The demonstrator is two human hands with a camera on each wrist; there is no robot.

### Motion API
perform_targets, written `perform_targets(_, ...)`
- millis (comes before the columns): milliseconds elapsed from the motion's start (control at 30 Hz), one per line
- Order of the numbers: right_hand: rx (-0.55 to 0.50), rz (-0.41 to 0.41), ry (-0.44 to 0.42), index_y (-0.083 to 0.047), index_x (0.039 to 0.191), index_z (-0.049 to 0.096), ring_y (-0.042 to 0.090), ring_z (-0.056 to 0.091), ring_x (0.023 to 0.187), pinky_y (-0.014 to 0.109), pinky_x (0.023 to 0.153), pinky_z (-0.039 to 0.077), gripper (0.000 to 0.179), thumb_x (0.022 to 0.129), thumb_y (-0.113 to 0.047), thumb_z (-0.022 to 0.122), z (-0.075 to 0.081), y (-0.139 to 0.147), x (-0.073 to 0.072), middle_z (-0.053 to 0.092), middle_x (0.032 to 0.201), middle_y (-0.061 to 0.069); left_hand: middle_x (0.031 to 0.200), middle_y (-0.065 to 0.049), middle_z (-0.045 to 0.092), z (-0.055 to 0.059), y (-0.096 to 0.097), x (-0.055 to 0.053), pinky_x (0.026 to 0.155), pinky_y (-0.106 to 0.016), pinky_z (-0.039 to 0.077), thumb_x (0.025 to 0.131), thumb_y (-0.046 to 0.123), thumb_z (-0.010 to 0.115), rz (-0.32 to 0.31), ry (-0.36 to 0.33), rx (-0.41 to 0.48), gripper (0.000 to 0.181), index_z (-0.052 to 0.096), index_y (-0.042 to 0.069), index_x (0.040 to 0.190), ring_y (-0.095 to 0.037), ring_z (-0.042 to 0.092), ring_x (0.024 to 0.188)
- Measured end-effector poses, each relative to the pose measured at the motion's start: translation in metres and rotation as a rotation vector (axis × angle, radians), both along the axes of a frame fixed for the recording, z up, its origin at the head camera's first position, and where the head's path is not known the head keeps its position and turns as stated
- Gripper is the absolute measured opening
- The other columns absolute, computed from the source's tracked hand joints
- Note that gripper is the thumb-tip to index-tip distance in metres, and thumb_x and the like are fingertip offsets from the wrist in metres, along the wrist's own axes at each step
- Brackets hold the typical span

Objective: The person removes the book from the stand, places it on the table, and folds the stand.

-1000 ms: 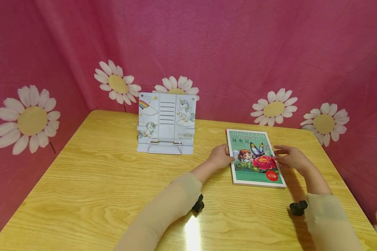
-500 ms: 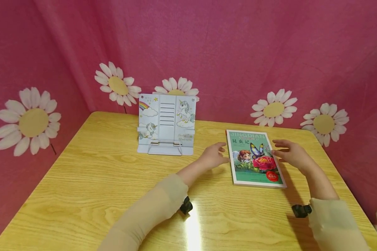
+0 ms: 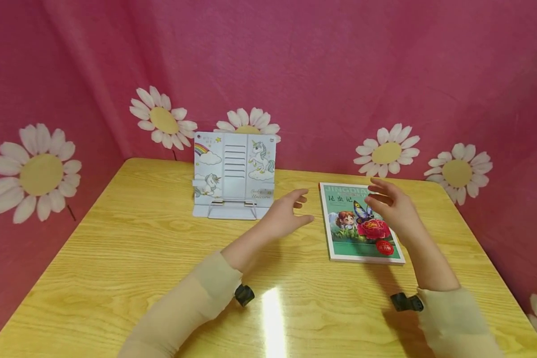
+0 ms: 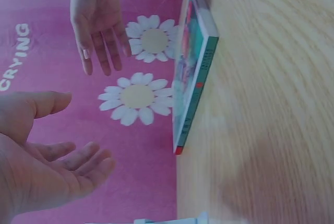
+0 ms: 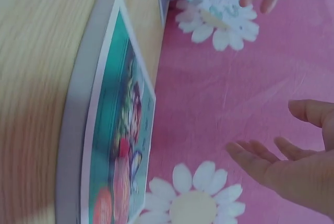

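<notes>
A green-covered book (image 3: 353, 223) with a butterfly and a red flower on its front lies flat on the wooden table, right of the middle. My left hand (image 3: 283, 215) hovers to the left of the book with spread, relaxed fingers and holds nothing. Over the book's right edge floats my right hand (image 3: 396, 209), its fingers loosely bent and apart from the cover. In the left wrist view both hands, the left hand (image 4: 57, 156) and the right hand (image 4: 99, 25), are up off the table. The right wrist view shows the book (image 5: 112, 130) below the right hand (image 5: 292, 166).
A white unicorn-printed book stand (image 3: 234, 174) stands at the back of the table (image 3: 138, 258), left of the book. A pink curtain (image 3: 295, 74) with daisies hangs behind the table and along its sides. Each wrist carries a small black camera.
Both hands have let go of the book's sides and lifted. The left hand has drawn away leftward; the right has moved up and in over the book's right edge. The book stays in place.
</notes>
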State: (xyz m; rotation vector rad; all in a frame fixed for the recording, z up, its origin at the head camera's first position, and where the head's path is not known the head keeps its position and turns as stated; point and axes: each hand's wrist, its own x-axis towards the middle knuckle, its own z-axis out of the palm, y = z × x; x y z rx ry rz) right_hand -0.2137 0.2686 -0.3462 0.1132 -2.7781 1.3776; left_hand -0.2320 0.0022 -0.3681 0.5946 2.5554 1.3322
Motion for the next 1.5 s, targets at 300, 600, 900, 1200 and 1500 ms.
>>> perform_targets(300, -0.201, -0.005, 0.065, -0.018, 0.149, 0.027, 0.029, 0.040, 0.132, 0.009, 0.090, 0.043, 0.064, 0.094, -0.028, 0.058, -0.004, -0.038, 0.008, 0.038, 0.147, 0.011, 0.135, -0.008, 0.051, 0.011, -0.031, 0.014, 0.102, -0.039, 0.042, 0.087, 0.020, 0.069, 0.027, 0.156, 0.143, 0.066, 0.036, 0.011, 0.144, -0.023, 0.047, 0.125)
perform_targets(600, -0.357, 0.033, 0.061, -0.026, 0.150, 0.025, 0.023, 0.034, 0.137, 0.025, 0.100, 0.044, 0.067, 0.093, -0.027, 0.060, -0.009, -0.068, 0.014, 0.032, 0.151, 0.004, 0.139, 0.000, 0.048, 0.005, -0.064, 0.021, 0.103, -0.034, 0.041, 0.086, 0.025, 0.071, 0.090, 0.247, 0.228, 0.067, 0.038, 0.017, 0.144, -0.016, 0.044, 0.128)
perform_targets(900, -0.470, 0.068, 0.042, -0.030, 0.151, 0.019, 0.020, 0.029, 0.140, 0.042, 0.109, 0.035, 0.073, 0.092, -0.022, 0.062, -0.020, -0.104, 0.011, 0.025, 0.154, -0.001, 0.143, -0.004, 0.044, -0.002, -0.099, 0.017, 0.108, -0.037, 0.036, 0.083, 0.021, 0.074, 0.255, 0.289, 0.336, 0.071, 0.038, 0.017, 0.144, -0.018, 0.038, 0.133)
perform_targets(1200, -0.576, 0.058, -0.019, -0.029, 0.151, 0.017, 0.020, 0.028, 0.140, 0.039, 0.109, 0.035, 0.078, 0.091, -0.016, 0.064, -0.035, -0.141, 0.000, 0.022, 0.155, 0.000, 0.145, -0.010, 0.042, -0.017, -0.132, 0.005, 0.111, -0.040, 0.032, 0.084, 0.018, 0.073, 0.420, 0.248, 0.367, 0.074, 0.033, 0.012, 0.146, -0.023, 0.036, 0.135)
perform_targets(1500, -0.591, 0.014, -0.055, -0.024, 0.151, 0.018, 0.029, 0.030, 0.138, 0.041, 0.110, 0.034, 0.077, 0.090, -0.016, 0.064, -0.051, -0.164, -0.016, 0.023, 0.154, 0.009, 0.146, -0.013, 0.038, -0.030, -0.160, -0.014, 0.110, -0.045, 0.031, 0.084, 0.023, 0.071, 0.538, 0.222, 0.241, 0.076, 0.031, 0.009, 0.147, -0.030, 0.033, 0.135)
